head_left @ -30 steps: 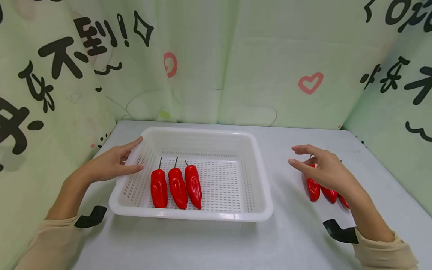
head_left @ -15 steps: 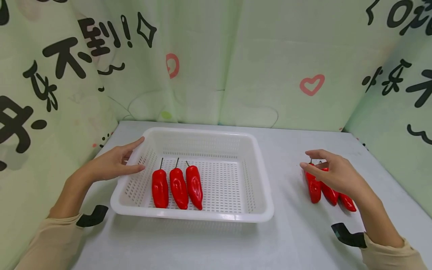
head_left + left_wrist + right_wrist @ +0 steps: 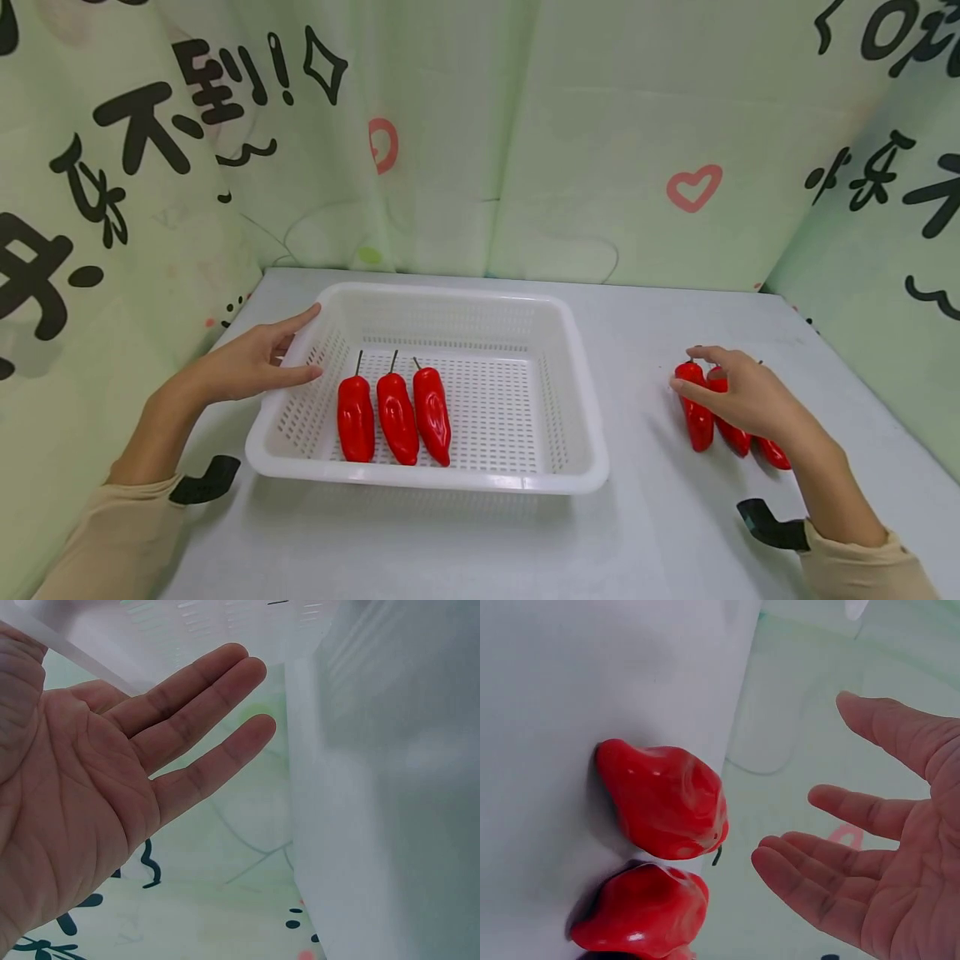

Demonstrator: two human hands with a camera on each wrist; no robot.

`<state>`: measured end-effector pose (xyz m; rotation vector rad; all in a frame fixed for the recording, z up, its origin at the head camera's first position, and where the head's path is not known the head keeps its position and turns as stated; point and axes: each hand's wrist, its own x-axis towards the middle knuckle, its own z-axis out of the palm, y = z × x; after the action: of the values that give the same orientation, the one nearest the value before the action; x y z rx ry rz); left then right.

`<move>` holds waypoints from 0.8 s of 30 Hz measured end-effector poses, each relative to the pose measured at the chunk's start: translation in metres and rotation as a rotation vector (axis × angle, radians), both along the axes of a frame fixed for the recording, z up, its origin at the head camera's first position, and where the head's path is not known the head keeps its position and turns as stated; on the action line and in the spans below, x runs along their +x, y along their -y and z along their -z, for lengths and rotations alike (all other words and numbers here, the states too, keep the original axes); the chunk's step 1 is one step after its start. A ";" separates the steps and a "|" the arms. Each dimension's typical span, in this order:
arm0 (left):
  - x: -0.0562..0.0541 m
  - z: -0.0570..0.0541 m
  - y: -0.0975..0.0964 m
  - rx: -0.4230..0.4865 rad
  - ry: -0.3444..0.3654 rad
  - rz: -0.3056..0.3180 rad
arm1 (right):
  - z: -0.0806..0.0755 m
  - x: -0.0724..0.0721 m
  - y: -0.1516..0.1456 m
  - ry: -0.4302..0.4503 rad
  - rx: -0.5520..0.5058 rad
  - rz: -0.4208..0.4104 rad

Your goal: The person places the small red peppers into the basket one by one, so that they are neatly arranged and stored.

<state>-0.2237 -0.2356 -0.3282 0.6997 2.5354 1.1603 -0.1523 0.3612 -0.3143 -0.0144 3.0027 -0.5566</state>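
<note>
A white plastic basket (image 3: 420,478) with perforated walls stands in front of me. Three red peppers (image 3: 397,419) with thin stems lie side by side inside, left of its middle. At the basket's left rim is my left hand (image 3: 251,364), thumb over the rim and index finger along it. The left wrist view shows its other fingers (image 3: 195,712) straight beside the outer wall. My right hand (image 3: 742,396) hovers over a group of red peppers (image 3: 699,425) on the right, thumb and fingers apart. In the right wrist view, a pepper (image 3: 667,802) lies just beyond the fingertips.
A white table (image 3: 465,550) carries everything. Pale green curtains (image 3: 585,150) with black lettering and pink hearts close off the back and both sides. Black straps (image 3: 772,529) stick out at both beige sleeves.
My right hand has moved right and then lower over the right-hand peppers. The left hand stays at the basket rim, and the peppers lie as before.
</note>
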 end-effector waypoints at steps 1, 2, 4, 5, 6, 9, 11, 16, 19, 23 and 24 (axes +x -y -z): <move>0.000 0.000 0.000 0.002 0.002 0.002 | 0.001 0.000 -0.001 0.005 0.002 -0.001; 0.000 0.000 0.000 0.002 0.003 0.002 | 0.002 0.000 -0.002 0.011 0.002 -0.001; -0.001 0.000 0.000 0.003 0.006 0.004 | 0.004 -0.001 -0.003 0.022 -0.001 -0.002; -0.001 0.000 -0.001 0.004 0.006 0.006 | 0.005 -0.001 -0.004 0.027 -0.003 -0.002; -0.001 0.000 -0.001 0.007 0.007 0.008 | 0.006 -0.001 -0.004 0.030 -0.005 -0.002; 0.000 0.000 -0.001 0.011 0.008 0.013 | 0.008 -0.001 -0.006 0.038 -0.008 -0.003; 0.000 -0.001 -0.001 0.010 0.008 0.012 | 0.009 -0.001 -0.006 0.044 -0.009 -0.005; 0.000 0.000 0.000 -0.009 -0.005 -0.002 | 0.010 -0.003 -0.008 0.064 -0.019 -0.007; 0.000 0.000 0.001 -0.010 -0.005 -0.004 | 0.010 -0.004 -0.008 0.078 -0.019 -0.003; -0.001 0.001 0.001 -0.007 0.005 -0.008 | 0.012 -0.005 -0.009 0.101 -0.017 0.007; -0.001 0.001 0.001 -0.005 0.005 -0.004 | 0.013 -0.005 -0.009 0.106 -0.017 0.009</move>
<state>-0.2243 -0.2366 -0.3289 0.6896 2.5358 1.1550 -0.1573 0.3702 -0.3269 0.0272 2.8968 -0.5656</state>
